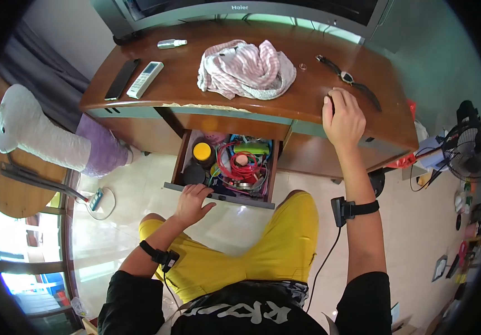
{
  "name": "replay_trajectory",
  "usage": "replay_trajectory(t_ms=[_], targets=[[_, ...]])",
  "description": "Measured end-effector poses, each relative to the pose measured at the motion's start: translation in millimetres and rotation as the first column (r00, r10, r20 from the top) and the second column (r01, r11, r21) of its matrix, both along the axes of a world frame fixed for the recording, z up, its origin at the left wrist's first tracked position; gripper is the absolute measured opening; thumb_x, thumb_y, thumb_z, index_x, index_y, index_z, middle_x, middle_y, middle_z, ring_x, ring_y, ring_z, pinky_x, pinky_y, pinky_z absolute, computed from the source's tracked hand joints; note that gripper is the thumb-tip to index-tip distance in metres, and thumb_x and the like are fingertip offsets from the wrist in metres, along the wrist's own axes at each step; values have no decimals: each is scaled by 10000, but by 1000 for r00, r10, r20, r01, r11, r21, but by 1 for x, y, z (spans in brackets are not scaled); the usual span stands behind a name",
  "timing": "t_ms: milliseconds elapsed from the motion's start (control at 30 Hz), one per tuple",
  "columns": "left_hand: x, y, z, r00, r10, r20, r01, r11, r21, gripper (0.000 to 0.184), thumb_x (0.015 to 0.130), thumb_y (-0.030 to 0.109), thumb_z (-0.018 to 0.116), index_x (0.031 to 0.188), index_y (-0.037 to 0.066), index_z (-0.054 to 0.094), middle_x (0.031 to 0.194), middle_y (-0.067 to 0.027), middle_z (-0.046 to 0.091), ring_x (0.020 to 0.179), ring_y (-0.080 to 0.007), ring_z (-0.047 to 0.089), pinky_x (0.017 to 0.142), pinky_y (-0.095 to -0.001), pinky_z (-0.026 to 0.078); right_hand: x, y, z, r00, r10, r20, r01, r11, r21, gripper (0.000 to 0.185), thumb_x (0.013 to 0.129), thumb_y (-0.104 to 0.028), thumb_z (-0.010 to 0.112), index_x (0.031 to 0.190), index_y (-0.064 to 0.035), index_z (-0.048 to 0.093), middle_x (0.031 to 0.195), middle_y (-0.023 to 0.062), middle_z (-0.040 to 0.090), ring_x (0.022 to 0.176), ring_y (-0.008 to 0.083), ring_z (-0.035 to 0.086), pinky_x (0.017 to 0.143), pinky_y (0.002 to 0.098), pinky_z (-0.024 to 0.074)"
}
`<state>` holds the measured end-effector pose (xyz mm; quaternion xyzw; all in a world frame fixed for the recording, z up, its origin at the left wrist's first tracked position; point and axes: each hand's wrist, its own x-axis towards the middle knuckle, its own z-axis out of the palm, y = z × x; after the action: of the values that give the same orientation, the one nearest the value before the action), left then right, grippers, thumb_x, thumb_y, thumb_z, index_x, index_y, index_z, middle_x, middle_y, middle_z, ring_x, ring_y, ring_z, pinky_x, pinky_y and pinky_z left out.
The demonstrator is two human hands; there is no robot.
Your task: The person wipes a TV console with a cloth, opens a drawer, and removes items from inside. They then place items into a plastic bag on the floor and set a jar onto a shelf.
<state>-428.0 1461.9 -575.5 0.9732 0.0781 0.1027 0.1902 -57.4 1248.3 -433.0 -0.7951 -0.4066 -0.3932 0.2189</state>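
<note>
1. Left hand (194, 205): palm down, fingers bent forward over the front edge of the drawer, thumb spread away to the right; whether the fingertips hook behind the panel cannot be told.
2. Right hand (345, 120): at the front edge of the cabinet top (173, 78), knuckles up, fingers curled, forearm stretched forward; the palm side is hidden, so how far it is closed, and on what, cannot be told.
3. Drawer (246, 200): pulled out from the cabinet's middle, above the floor and in front of the knees. Contents, closely packed: dark jar with yellow lid (202, 151), at left; dark round item (194, 174), nearer the front; coiled red cable (231, 162), at centre right; green item (252, 148), toward the back; further small pieces, indistinct.
4. Wristwatch (347, 77): strap extended, on the cabinet top, just beyond the right hand.
5. Striped cloth (246, 70): bunched, mid-top.
</note>
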Motion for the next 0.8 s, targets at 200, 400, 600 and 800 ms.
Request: replay_trajectory(t_ms=[200,400,600,800], targets=[[5,28,-9,990,73,-123,-117,909,-399,348,800,261,780,1048,41,675,945,-110,635,909,-322,630,863,-446,489,4,0,-5,999,-2,41,0,999,39,157,876,-218,645,939,-73,647,986,70,677,887,254,663,713,365,537],[38,80,-11,905,329,-270,-326,944,56,755,662,491,850,1209,31,607,1176,-171,604,1147,-352,560,936,-425,480,9,0,-10,998,-4,63,0,998,64,154,860,-227,656,911,-82,650,962,56,679,839,242,660,679,351,534],[73,67,-11,660,376,-650,-49,885,462,937,578,619,839,1264,34,582,1264,-141,576,1209,-301,552,1039,-466,410,12,0,-13,997,-14,78,7,995,95,154,853,-240,656,877,-89,642,945,47,681,819,229,659,663,346,536],[70,75,-20,642,387,-663,-58,886,461,956,586,608,840,1277,10,560,1281,-126,581,1253,-270,522,1033,-423,433,13,-1,-14,997,-13,74,6,995,100,159,850,-246,654,867,-90,638,938,43,676,825,225,657,657,347,536]])
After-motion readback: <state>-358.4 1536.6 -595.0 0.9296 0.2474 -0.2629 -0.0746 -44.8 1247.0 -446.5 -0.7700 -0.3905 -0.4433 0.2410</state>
